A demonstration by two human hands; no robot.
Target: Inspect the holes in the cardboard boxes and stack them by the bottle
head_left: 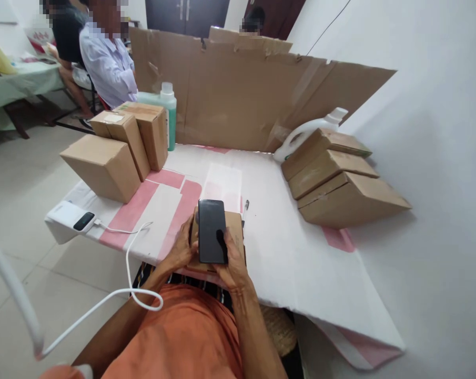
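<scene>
Nearby, at six o'clock, the right hand (233,261) grips a black rectangular smartphone (211,223) over a brown cardboard box (234,231); level support suits it, though what the left hand (181,248) alongside holds is unclear. A looping white cable (131,290) obstructs eight o'clock; brown cardboard cartons (111,158) stand at ten, others lean at two.

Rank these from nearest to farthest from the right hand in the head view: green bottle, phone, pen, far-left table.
1. Phone: under the right hand's thumb.
2. Pen: just beyond the hand.
3. Green bottle: back left, beside the cardboard screen.
4. Far-left table: across the floor.
</scene>
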